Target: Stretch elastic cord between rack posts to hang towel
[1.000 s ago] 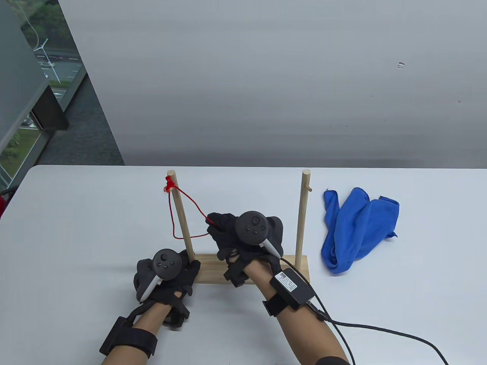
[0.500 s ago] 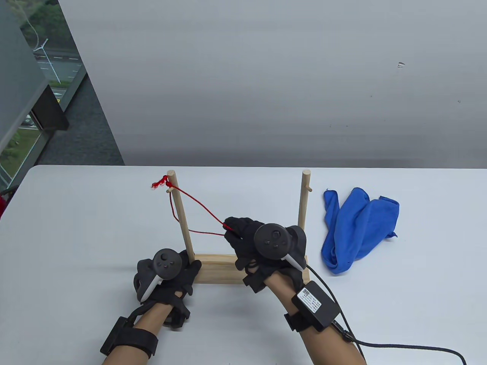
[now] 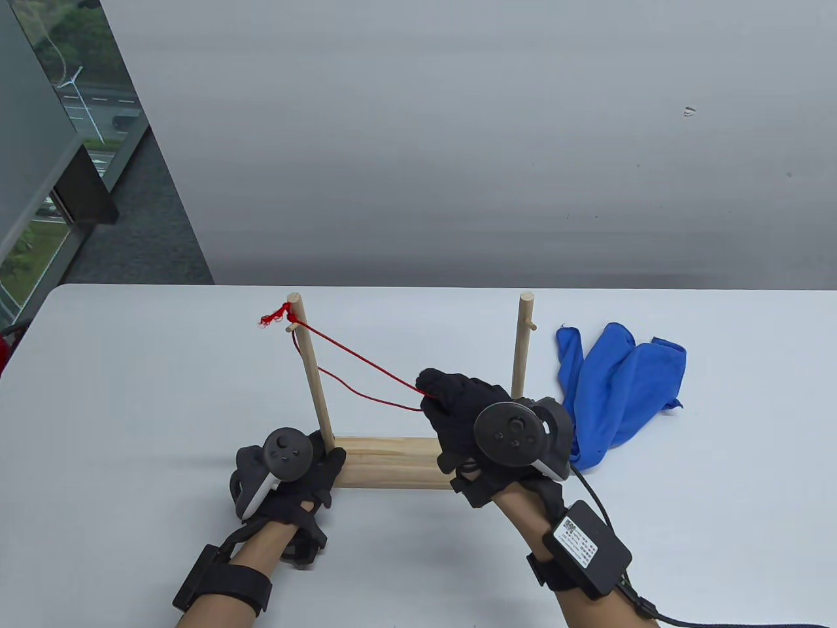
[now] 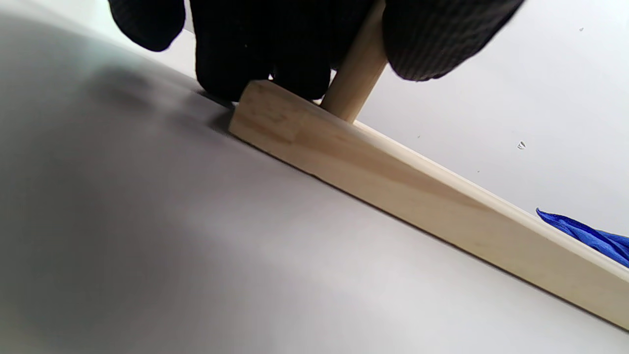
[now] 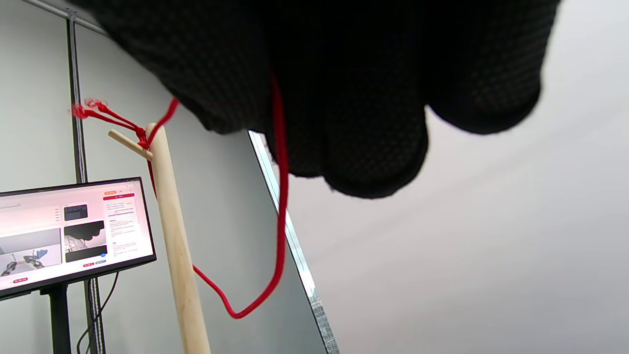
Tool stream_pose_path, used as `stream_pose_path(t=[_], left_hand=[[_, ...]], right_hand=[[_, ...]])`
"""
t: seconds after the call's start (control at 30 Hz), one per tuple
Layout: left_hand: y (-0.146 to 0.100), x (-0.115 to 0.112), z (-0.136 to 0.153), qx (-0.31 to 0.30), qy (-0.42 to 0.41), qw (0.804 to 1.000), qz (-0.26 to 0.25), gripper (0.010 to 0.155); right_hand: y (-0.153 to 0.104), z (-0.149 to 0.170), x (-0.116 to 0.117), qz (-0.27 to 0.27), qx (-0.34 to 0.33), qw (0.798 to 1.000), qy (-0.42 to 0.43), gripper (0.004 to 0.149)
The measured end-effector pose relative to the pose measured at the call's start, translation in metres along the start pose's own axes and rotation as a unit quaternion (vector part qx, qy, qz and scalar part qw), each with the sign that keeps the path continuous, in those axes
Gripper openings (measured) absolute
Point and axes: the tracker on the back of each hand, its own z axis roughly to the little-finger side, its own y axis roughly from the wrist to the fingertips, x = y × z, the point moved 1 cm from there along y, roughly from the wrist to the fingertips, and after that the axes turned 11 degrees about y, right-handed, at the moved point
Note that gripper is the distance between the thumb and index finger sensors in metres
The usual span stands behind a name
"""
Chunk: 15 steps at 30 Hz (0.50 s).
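A wooden rack (image 3: 386,461) has a left post (image 3: 312,379) and a right post (image 3: 520,347). A red elastic cord (image 3: 366,364) is tied at the left post's peg and runs to my right hand (image 3: 458,412), which pinches it between the posts; a slack loop hangs below. In the right wrist view the cord (image 5: 280,196) comes out from under my fingers (image 5: 344,123). My left hand (image 3: 288,471) holds the foot of the left post (image 4: 356,73) and rests on the base (image 4: 417,187). A blue towel (image 3: 614,392) lies crumpled right of the rack.
The white table (image 3: 131,405) ends in a rounded far-left corner. A black cable (image 3: 719,621) trails from my right wrist to the bottom right edge. A monitor on a stand (image 5: 64,231) shows in the right wrist view.
My right hand has moved right toward the right post with the cord, drawing the upper strand longer and straighter. The knot's frayed end flicked out to the left. My left hand has not moved.
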Motion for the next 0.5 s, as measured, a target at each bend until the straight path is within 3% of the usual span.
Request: stream_pose_path(t=[0.5], left_hand=[[0.0,0.0,0.001,0.005,-0.001,1.0,-0.001,0.053]], right_hand=[[-0.009,-0.012,-0.051,0.047,-0.034,0.994,-0.095,0.042]])
